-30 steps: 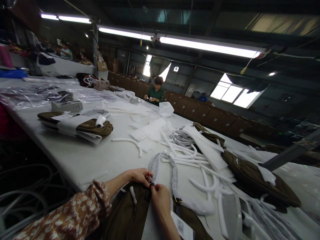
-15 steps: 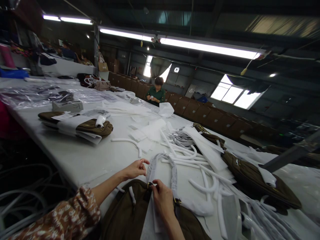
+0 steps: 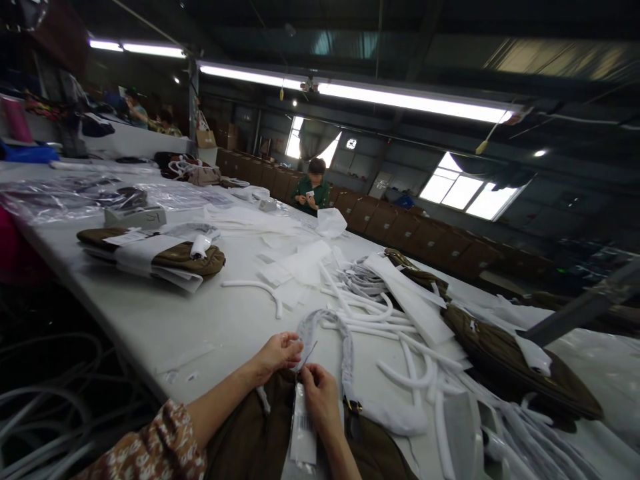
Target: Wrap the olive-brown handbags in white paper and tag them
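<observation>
A dark olive bag (image 3: 263,427) lies at the front edge of the table, its handle (image 3: 347,353) wrapped in a pale grey covering and arched away from me. My left hand (image 3: 277,355) is closed beside the left foot of this handle, fingers pressed together; what they grip is too small to make out. My right hand (image 3: 321,400) pinches at the top of a white hang tag (image 3: 303,430) with a barcode, which hangs over the bag. A thin dark cord (image 3: 309,355) rises between the two hands. A gold-coloured ring (image 3: 353,404) shows at the handle's right foot.
White foam tubes (image 3: 370,323) and white sheets (image 3: 300,263) lie beyond the bag. Another olive bag (image 3: 170,253) rests at left, and one more (image 3: 520,363) at right. A grey metal bar (image 3: 580,307) slants in from the right. A person (image 3: 311,190) stands across the table.
The barcoded tag now shows below my right hand, with its thin cord above. My left hand has come slightly lower, its fingers curling in from a more extended pose.
</observation>
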Demonstrator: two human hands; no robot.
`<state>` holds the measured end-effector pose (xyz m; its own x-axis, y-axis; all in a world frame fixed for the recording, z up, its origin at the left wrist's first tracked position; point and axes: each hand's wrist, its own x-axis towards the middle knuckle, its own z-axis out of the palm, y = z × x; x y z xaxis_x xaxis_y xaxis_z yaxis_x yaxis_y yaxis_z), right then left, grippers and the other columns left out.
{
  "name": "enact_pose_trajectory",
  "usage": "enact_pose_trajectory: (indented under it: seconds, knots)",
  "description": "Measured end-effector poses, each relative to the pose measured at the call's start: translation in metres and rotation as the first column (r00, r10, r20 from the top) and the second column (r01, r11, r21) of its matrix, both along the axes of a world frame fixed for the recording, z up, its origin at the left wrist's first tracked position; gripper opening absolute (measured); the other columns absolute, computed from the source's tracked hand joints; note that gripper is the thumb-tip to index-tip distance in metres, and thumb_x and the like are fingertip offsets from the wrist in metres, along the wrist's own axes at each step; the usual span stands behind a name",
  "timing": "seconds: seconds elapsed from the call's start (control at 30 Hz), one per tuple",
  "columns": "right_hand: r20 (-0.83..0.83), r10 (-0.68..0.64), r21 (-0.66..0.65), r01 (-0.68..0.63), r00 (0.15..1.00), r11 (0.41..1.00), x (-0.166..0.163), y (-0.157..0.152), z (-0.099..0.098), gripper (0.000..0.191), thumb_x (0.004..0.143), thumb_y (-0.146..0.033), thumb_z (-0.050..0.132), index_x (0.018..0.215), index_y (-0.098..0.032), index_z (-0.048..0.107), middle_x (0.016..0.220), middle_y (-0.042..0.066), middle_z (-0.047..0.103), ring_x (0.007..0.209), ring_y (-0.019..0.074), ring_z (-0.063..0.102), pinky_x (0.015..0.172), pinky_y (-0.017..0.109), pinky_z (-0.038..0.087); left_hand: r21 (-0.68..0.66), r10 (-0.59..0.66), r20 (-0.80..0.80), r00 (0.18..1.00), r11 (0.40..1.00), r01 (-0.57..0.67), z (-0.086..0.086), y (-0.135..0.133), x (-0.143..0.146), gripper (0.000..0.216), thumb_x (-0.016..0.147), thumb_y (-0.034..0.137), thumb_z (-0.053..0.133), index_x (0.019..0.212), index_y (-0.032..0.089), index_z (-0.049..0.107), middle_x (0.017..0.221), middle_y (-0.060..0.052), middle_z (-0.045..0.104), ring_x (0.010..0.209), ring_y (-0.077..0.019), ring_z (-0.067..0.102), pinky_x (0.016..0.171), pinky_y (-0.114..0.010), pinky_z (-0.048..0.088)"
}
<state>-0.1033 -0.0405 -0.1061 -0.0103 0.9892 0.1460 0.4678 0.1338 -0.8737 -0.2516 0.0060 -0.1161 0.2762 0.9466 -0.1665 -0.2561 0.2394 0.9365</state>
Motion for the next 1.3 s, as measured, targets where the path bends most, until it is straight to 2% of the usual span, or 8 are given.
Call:
enact_pose_trajectory:
  seconds: [0.13, 0.27, 0.57, 0.7, 0.83, 0.97, 1.13, 1.3]
  knots:
    - [-0.034, 0.005, -0.023, -0.006, 0.999, 1.000, -0.001, -0.002, -0.002, 0.037, 0.081, -0.047, 0.053, 0.080, -0.015, 0.070, 0.074, 0.006, 0.071, 0.068, 0.0199, 0.063, 0.064, 0.027, 0.046, 0.023, -0.005, -0.101, 0.995, 1.000, 0.007, -0.011, -0.002, 0.006, 0.037, 0.057, 0.036, 0.077, 0.080, 0.011, 0.062, 0.068, -0.001, 0.063, 0.064, -0.0145, 0.058, 0.067, -0.029, 0.047]
    - [-0.022, -0.032, -0.021, 0.032, 0.999, 0.999, -0.002, -0.004, -0.003, 0.037, 0.080, -0.047, 0.053, 0.079, -0.015, 0.071, 0.070, 0.005, 0.071, 0.065, 0.0190, 0.062, 0.061, 0.026, 0.045, 0.062, -0.002, -0.144, 0.990, 0.998, 0.011, -0.019, 0.000, 0.010, 0.026, 0.060, 0.035, 0.071, 0.069, 0.013, 0.060, 0.057, 0.002, 0.060, 0.056, -0.0134, 0.055, 0.061, -0.028, 0.046]
    - [-0.013, -0.064, -0.034, 0.064, 0.998, 0.997, 0.000, -0.001, -0.013, 0.034, 0.078, -0.044, 0.053, 0.076, -0.015, 0.072, 0.065, 0.004, 0.068, 0.060, 0.0178, 0.060, 0.058, 0.025, 0.043, 0.140, -0.028, -0.187, 0.982, 0.989, 0.055, -0.024, -0.001, 0.010, 0.029, 0.064, 0.038, 0.064, 0.079, 0.014, 0.059, 0.065, 0.002, 0.061, 0.059, -0.0124, 0.055, 0.062, -0.026, 0.044]
    - [-0.001, -0.050, -0.045, 0.050, 0.999, 0.998, 0.000, -0.002, -0.012, 0.033, 0.077, -0.044, 0.054, 0.079, -0.017, 0.073, 0.066, 0.004, 0.069, 0.061, 0.0187, 0.061, 0.058, 0.026, 0.043, 0.171, -0.016, -0.251, 0.968, 0.983, 0.061, -0.023, 0.001, 0.011, 0.023, 0.063, 0.035, 0.063, 0.070, 0.013, 0.061, 0.058, 0.002, 0.059, 0.057, -0.0128, 0.052, 0.058, -0.025, 0.041]
    - [-0.138, -0.055, -0.086, 0.044, 0.989, 0.995, 0.002, 0.000, -0.011, 0.038, 0.080, -0.050, 0.053, 0.083, -0.016, 0.070, 0.075, 0.006, 0.072, 0.071, 0.0210, 0.065, 0.065, 0.026, 0.046, 0.178, -0.007, -0.282, 0.959, 0.982, 0.059, -0.024, -0.001, 0.011, 0.021, 0.067, 0.035, 0.060, 0.071, 0.014, 0.061, 0.058, 0.002, 0.060, 0.057, -0.0143, 0.055, 0.058, -0.026, 0.042]
    - [-0.236, -0.043, -0.139, 0.010, 0.971, 0.990, 0.002, 0.000, -0.011, 0.039, 0.077, -0.054, 0.056, 0.085, -0.017, 0.064, 0.065, 0.004, 0.069, 0.062, 0.0198, 0.063, 0.056, 0.025, 0.044, 0.203, 0.007, -0.318, 0.948, 0.977, 0.060, -0.022, -0.006, 0.009, 0.019, 0.067, 0.032, 0.062, 0.072, 0.014, 0.064, 0.061, 0.000, 0.064, 0.059, -0.0157, 0.058, 0.058, -0.025, 0.041]
    - [-0.156, -0.085, -0.075, 0.074, 0.984, 0.994, 0.000, -0.002, -0.013, 0.036, 0.078, -0.053, 0.053, 0.076, -0.019, 0.062, 0.071, 0.006, 0.070, 0.068, 0.0207, 0.065, 0.060, 0.026, 0.046, 0.189, 0.016, -0.301, 0.953, 0.981, 0.043, -0.021, -0.007, 0.008, 0.014, 0.066, 0.029, 0.062, 0.069, 0.016, 0.061, 0.061, 0.001, 0.063, 0.060, -0.0164, 0.060, 0.059, -0.026, 0.043]
    - [-0.092, -0.158, -0.043, 0.155, 0.983, 0.987, 0.001, 0.000, -0.017, 0.037, 0.077, -0.055, 0.053, 0.071, -0.020, 0.064, 0.068, 0.006, 0.070, 0.065, 0.0201, 0.064, 0.054, 0.025, 0.044, 0.123, 0.015, -0.187, 0.982, 0.992, 0.008, -0.020, -0.008, 0.007, 0.016, 0.073, 0.034, 0.054, 0.071, 0.018, 0.053, 0.063, 0.003, 0.060, 0.058, -0.0129, 0.056, 0.058, -0.024, 0.042]
